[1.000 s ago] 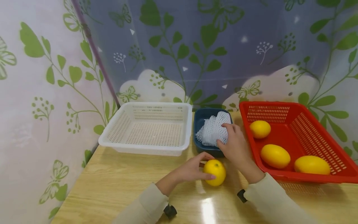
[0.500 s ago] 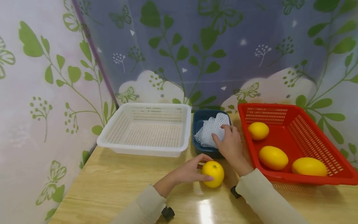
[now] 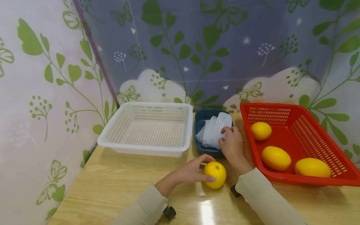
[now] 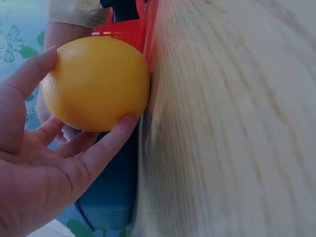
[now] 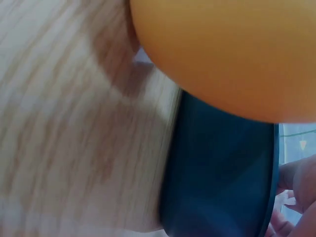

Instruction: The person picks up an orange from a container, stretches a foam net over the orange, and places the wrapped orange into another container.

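Left hand, head view: left hand [image 3: 191, 170] holds the fruit [image 3: 218, 175], thumb along its near side, a forefinger arched over behind it
Fruit, head view: yellow, on the table [image 3: 118, 178], just in front of the blue bin [image 3: 207, 152]; the bin stands at the table's back edge
Right hand, head view: right hand [image 3: 232, 144] is at the blue bin, fingers bent and touching the right side of the nets [image 3: 211, 131]; cannot tell whether they pinch
Nets, head view: white, bunched in the blue bin, leaning up toward its back right corner
White basket, head view: white basket [image 3: 154, 132] near the table's back left corner, left of the blue bin
Red basket, head view: red basket [image 3: 281, 134] on the table's right part; rear fruit [image 3: 261, 131] by its left wall, middle fruit [image 3: 276, 158] near its front left corner, front fruit [image 3: 312, 167] along its front edge
Fruit, left wrist view: thumb on one side, fingertips on another, the grip fairly wide; its underside meets the table; red basket and right sleeve [image 4: 79, 12] behind
Fruit, right wrist view: large and blurred, overlapping the blue bin; right hand's fingers lie past the bin's rim, partly cut off; their hold cannot be told
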Tool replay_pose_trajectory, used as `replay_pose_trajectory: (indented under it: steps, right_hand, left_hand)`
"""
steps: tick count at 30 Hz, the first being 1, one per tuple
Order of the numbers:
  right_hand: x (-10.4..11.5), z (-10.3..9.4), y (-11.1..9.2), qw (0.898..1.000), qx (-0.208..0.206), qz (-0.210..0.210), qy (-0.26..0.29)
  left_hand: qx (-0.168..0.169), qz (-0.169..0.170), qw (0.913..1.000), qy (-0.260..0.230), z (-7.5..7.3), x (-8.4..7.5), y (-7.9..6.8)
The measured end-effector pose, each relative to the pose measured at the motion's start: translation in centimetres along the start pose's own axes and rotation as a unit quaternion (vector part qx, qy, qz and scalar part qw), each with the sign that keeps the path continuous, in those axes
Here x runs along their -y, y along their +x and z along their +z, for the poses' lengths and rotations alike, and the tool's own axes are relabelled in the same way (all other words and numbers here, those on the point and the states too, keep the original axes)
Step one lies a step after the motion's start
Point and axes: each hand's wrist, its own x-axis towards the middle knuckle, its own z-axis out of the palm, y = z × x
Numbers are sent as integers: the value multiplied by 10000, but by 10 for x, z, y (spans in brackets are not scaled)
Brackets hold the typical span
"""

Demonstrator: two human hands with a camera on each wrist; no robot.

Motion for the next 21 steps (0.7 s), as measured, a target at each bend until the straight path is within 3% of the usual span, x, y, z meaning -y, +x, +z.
replay_pose_trajectory:
  steps: [12,21]
  right_hand:
    - [2,-5,-2,9925,-988,-585,431]
    - [18,-25,-13,9907,-1045,-740,459]
  left_hand:
    - [21,-23,9999,150,3,0,2]
    - [-6,-114,9999,-46,5,-1,3]
